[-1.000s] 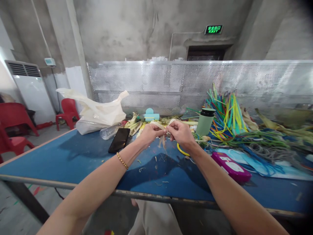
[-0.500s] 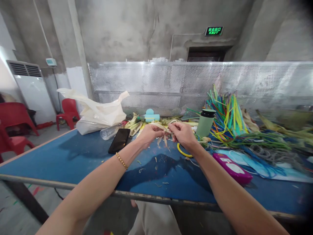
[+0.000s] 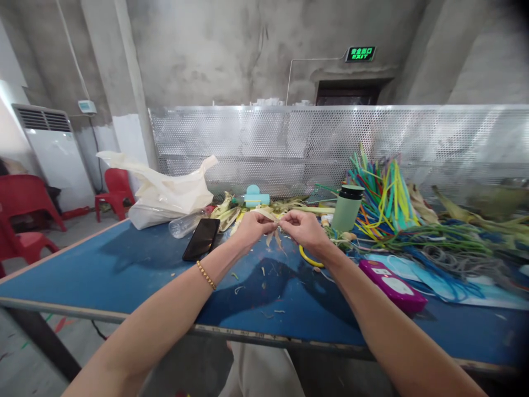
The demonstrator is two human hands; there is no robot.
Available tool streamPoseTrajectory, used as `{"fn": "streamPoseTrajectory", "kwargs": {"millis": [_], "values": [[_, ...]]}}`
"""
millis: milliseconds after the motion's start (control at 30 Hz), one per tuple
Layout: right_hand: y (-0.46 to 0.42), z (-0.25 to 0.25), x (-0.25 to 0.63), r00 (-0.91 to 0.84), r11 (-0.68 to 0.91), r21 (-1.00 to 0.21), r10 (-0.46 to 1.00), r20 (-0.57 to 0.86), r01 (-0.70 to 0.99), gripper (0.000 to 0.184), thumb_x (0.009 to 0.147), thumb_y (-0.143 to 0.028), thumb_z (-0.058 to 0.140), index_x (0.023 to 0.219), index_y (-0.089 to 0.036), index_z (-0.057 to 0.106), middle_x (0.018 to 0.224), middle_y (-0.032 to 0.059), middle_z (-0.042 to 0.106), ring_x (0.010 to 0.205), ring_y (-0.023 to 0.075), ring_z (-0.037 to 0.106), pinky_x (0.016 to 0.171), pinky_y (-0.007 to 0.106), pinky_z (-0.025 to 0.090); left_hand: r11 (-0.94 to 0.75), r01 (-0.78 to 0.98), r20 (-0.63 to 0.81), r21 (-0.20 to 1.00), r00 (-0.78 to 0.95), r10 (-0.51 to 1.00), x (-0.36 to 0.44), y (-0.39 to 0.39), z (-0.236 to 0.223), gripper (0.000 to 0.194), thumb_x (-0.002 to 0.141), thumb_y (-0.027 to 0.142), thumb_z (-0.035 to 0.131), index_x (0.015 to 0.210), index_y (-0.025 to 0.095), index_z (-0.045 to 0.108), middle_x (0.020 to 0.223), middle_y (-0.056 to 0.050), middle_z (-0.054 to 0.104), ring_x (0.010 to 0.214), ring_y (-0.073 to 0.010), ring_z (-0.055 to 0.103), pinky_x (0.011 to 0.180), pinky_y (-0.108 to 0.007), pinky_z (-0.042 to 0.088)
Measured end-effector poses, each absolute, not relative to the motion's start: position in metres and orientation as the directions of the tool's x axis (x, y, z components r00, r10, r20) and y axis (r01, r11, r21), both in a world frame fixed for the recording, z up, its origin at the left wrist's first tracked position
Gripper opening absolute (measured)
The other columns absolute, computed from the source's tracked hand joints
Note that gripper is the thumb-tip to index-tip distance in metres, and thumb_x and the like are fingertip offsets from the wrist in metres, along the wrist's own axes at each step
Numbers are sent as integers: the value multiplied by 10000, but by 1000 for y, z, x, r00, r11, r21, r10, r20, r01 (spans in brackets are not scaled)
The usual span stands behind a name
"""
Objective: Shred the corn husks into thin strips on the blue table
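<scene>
My left hand point(image 3: 251, 229), with a gold bracelet on its wrist, pinches pale dried corn husk strips point(image 3: 278, 240) over the blue table point(image 3: 144, 275). Loose husk ends hang down below the fingers. My right hand point(image 3: 306, 228) meets the left one fingertip to fingertip, its thumb and forefinger closed on the same husk. Just how the strips cross between the fingertips is hidden. Below the right hand lies a yellow ring point(image 3: 308, 257). Small husk scraps point(image 3: 239, 289) are scattered on the table nearer to me.
Left of my hands are a black phone point(image 3: 201, 240), a clear plastic bottle point(image 3: 185, 225) and a white plastic bag point(image 3: 171, 193). To the right stand a green bottle point(image 3: 347, 209), colourful strips point(image 3: 388, 198), coiled cords point(image 3: 446, 237) and a magenta box point(image 3: 392, 286). A perforated metal screen point(image 3: 264, 143) closes the back.
My right hand has shifted slightly left and lower, its fingertips now close against the left hand's. The left hand has stayed nearly in place with the husk.
</scene>
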State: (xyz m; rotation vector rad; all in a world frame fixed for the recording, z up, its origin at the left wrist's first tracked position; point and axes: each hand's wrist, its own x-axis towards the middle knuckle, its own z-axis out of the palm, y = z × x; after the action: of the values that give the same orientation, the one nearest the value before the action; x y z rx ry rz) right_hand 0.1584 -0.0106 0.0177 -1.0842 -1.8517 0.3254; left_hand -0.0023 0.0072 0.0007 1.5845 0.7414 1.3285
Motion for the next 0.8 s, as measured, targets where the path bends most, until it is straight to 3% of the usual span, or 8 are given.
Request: {"fn": "streamPoseTrajectory", "kwargs": {"millis": [367,533,800], "values": [[-12,21,159,-190,594,-676,795,576,436,174,735,-338,603,706,-166,613,526,-23,538,515,121,498,493,239,379,-346,-236,406,908,288,868,-2,6,2,187,609,212,801,720,88,713,674,-61,683,626,-121,586,647,-258,449],[-7,20,162,-215,632,-583,750,625,511,194,766,-343,593,708,-161,627,638,20,627,590,140,554,571,262,422,-282,-306,376,909,310,873,-2,5,2,205,600,220,798,727,87,708,686,-61,686,607,-126,597,648,-277,471],[-6,17,163,-288,666,-471,707,646,578,172,812,-313,576,746,-174,653,689,34,664,614,150,567,599,265,420,-221,-247,297,944,339,892,-6,7,3,198,621,239,797,688,85,691,611,-40,646,529,-125,578,602,-296,487]]}}
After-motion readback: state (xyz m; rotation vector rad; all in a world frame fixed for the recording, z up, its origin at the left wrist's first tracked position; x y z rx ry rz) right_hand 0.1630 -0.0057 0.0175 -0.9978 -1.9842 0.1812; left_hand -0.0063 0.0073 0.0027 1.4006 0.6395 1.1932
